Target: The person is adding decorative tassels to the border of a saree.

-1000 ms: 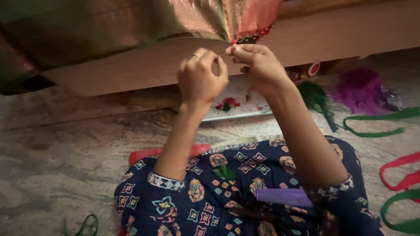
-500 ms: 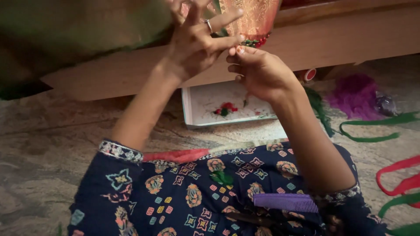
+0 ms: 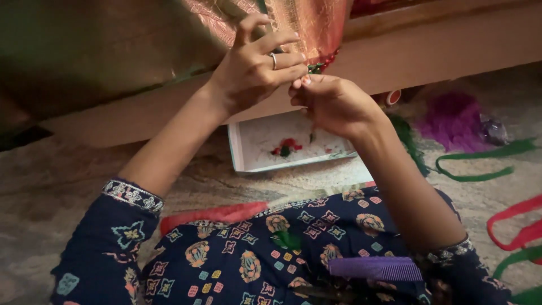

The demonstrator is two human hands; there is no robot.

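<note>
At the top centre of the frame a woven orange-gold cloth hangs with its long axis vertical, its lower edge pointing down and trimmed with small red and green beads. The left hand, ring on one finger, pinches that hem with fingers pressed together; the right hand pinches just below it. A shallow white tray lies lower centre.
</note>
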